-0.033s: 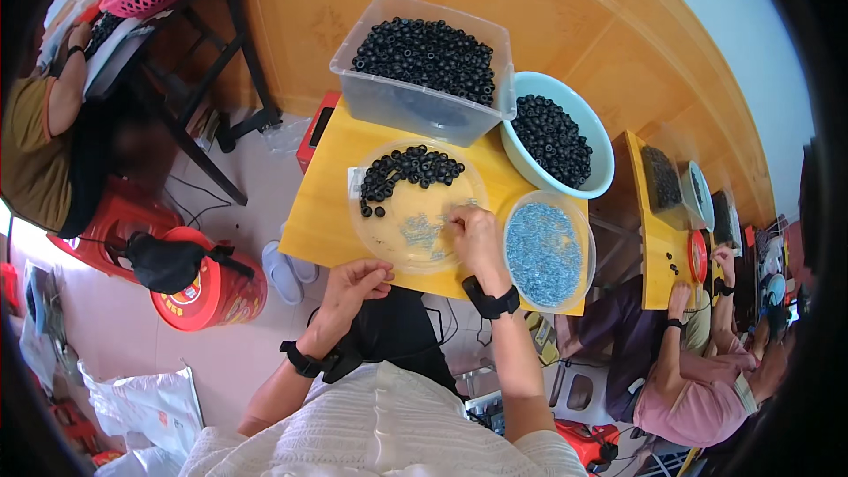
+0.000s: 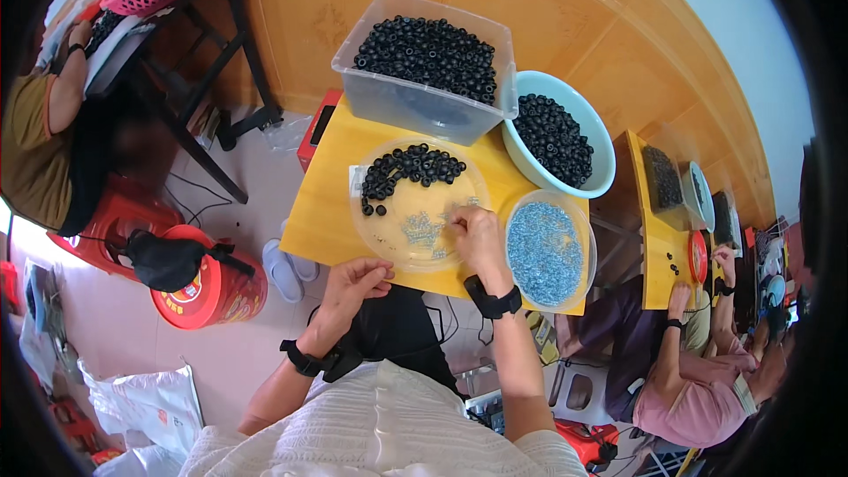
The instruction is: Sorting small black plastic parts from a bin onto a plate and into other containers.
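My right hand (image 2: 479,237) is over the right side of a round, clear shallow tray (image 2: 364,237), fingers bent inward in a pinch beside small silvery metal pieces (image 2: 422,230). What its fingertips hold, if anything, is hidden. Just off the tray's near edge, my left hand (image 2: 355,284) has thumb and fingertips pressed together; anything between them is too small to make out. Black ring-shaped pieces (image 2: 415,165) lie in an arc along the tray's far side. To the right of my right hand stands a clear oval container (image 2: 590,276) of bluish-silver small pieces (image 2: 545,252).
A clear plastic bin (image 2: 415,104) and a pale blue basin (image 2: 604,172), both full of black pieces, stand at the back of the yellow table (image 2: 309,225). Co-workers sit on both sides. A red bucket (image 2: 212,296) and slippers (image 2: 283,276) are on the floor at left.
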The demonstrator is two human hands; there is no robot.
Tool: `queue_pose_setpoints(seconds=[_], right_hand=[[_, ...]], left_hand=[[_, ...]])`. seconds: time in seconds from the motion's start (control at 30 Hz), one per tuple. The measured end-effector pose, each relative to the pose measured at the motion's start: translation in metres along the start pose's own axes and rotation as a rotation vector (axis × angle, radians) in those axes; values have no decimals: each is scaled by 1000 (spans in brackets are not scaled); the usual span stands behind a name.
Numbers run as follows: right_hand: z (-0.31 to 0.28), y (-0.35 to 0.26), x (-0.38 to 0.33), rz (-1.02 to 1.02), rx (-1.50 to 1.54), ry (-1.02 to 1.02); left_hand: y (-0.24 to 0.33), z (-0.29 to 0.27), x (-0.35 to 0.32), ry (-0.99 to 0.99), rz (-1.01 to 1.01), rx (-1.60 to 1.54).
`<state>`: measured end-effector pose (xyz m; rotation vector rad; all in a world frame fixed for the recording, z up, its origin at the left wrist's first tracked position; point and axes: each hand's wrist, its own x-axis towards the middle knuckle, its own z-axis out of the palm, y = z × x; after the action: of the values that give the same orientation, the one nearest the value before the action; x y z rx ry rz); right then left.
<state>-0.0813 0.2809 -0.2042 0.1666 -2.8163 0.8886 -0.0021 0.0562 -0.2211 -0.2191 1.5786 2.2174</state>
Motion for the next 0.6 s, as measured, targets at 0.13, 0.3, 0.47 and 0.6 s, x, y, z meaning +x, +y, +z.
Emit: queue_pose_setpoints(seconds=[0.13,0.3,0.47,0.6], right_hand=[[-10,-12,-12,110,-9,-122],[5,-18,-24,67,-71,-160],[10,-10,-21,192,146,-130],[10,3,-13,261,392,-57]], left_hand=[[-3,-2,1,7,-3,-22],[-2,4,1,-5,-17,-35],[1,5,-1,-16,-10,-29],[2,4,2,-17,-8,-32]])
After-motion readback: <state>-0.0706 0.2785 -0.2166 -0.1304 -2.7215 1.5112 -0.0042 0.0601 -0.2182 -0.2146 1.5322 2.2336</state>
